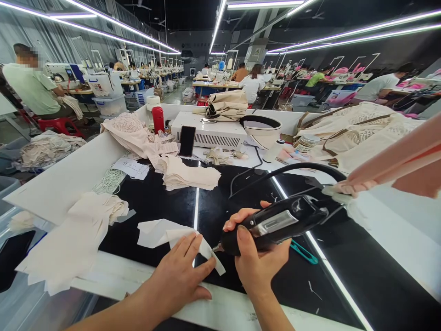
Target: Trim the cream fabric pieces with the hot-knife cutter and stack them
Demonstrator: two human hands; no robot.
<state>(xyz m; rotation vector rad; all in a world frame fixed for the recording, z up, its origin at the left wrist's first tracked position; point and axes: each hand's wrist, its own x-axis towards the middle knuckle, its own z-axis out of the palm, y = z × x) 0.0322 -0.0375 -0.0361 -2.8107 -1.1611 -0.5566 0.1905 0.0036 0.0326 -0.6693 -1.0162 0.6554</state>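
Right-hand grip: the right hand [257, 257] is wrapped round a black power tool [275, 224], its metal tip [217, 248] at the white cloth's [158, 232] right edge; whether they touch, I cannot tell.
Left-hand grip: the left hand [181, 266] lies across the cloth, fingers stretched out, pressing it onto the black tabletop [220, 207].
Fingers by the tip: the left forefinger and thumb lie close, so a slip of the tool could hurt them.
Loose cloth: its left end lies folded and unpinned; uneven pressure could let it wrinkle or skew.
Cord: the black cord [303, 167] arches beyond and right of the cloth; a snag could jerk the tip aside.
Cloth stack: pale pieces [189, 177] lie beyond the cloth.
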